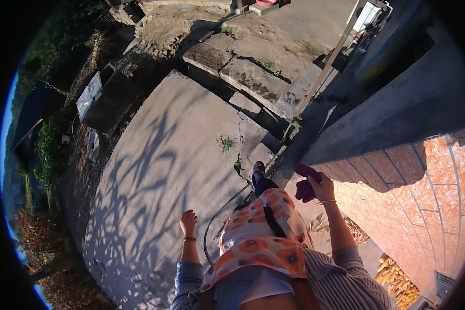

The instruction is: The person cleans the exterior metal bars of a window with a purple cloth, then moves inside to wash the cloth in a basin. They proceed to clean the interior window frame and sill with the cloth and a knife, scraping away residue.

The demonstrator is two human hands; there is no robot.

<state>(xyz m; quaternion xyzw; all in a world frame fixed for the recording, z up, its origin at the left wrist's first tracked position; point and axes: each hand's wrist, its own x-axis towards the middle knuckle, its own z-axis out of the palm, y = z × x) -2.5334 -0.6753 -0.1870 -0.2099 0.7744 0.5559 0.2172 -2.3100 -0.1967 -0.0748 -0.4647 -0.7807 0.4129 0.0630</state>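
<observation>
My right hand point(324, 186) grips a dark purple cloth item point(305, 190), which hangs out past the fingers in front of the tiled wall. What kind of cloth item it is, I cannot tell. My left hand point(188, 222) hangs over the concrete slab with loosely curled fingers and holds nothing. Between the arms lies a floral apron point(252, 228) over my clothes, with a dark strap across it. One shoe point(258, 169) shows beyond the apron's edge, beside a crack in the concrete.
An orange tiled wall point(403, 201) stands close on the right, with corn cobs point(397, 281) near its foot. A thin hose point(208, 232) runs over the concrete point(151, 155). Ahead are a ditch, stone slabs point(252, 79) and a slanting pole point(327, 64).
</observation>
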